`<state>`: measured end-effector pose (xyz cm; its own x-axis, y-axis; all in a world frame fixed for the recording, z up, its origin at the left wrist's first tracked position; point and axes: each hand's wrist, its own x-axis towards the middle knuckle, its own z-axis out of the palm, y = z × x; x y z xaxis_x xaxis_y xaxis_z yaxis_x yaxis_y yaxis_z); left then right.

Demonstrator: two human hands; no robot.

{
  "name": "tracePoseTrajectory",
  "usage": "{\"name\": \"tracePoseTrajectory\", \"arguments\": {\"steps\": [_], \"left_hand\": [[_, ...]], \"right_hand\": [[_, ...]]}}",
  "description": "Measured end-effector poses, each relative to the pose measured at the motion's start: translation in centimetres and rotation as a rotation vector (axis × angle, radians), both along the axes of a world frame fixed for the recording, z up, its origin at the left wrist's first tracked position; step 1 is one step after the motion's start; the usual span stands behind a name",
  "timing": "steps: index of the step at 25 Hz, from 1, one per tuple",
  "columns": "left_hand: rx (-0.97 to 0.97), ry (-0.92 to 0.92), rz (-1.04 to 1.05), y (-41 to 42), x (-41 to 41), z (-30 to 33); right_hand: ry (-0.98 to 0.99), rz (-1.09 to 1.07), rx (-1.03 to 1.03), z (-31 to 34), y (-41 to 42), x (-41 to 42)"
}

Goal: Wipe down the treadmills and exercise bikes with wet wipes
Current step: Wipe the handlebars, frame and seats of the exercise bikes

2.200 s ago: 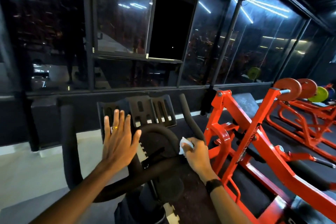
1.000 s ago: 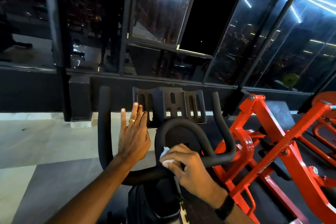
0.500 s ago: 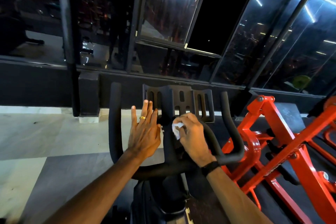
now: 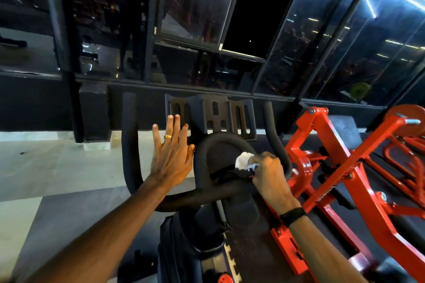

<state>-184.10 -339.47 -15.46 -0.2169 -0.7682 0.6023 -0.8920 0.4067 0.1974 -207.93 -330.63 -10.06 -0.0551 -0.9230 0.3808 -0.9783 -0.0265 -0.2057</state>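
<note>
Right hand (image 4: pixel 268 176) fingers pinch wipe (image 4: pixel 243 160) on bike handlebar (image 4: pixel 220 138); left hand (image 4: pixel 171 158) fingers straight, tog. Wad prob. skips bar's underside.

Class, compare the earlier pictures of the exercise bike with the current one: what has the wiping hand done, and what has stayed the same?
The right hand, gripping the white wipe throughout, has slid from the left side of the handlebar's inner loop, where it was half a second ago, round to its right side. The left hand stays open with straight fingers by the loop's left side. The wipe was never let go.
</note>
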Motion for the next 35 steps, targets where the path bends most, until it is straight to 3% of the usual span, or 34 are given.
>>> {"name": "tracePoseTrajectory", "arguments": {"steps": [5,11,17,20,25,30,35], "left_hand": [[0.026,0.030,-0.009,0.0,-0.2,-0.1],[0.072,0.065,-0.044,0.4,-0.4,0.2],[0.128,0.119,-0.069,0.9,-0.3,1.2],[0.032,0.163,-0.106,1.3,-0.1,1.4],[-0.170,0.205,-0.274,3.0,0.2,2.5],[-0.133,0.144,-0.293,6.3,-0.1,2.5],[-0.221,0.085,-0.354,6.2,0.0,2.2]], "right_hand": [[-0.101,-0.150,0.163,-0.2,0.9,1.9],[-0.096,-0.044,0.288,1.1,2.5,8.5],[-0.102,-0.229,0.207,1.7,1.1,5.9],[-0.008,-0.319,0.164,1.6,1.8,6.8],[-0.225,-0.109,-0.016,-0.8,6.0,8.4],[-0.169,-0.414,0.017,-3.7,9.8,4.2],[-0.302,-0.080,-0.023,-5.7,11.0,9.4]]}}
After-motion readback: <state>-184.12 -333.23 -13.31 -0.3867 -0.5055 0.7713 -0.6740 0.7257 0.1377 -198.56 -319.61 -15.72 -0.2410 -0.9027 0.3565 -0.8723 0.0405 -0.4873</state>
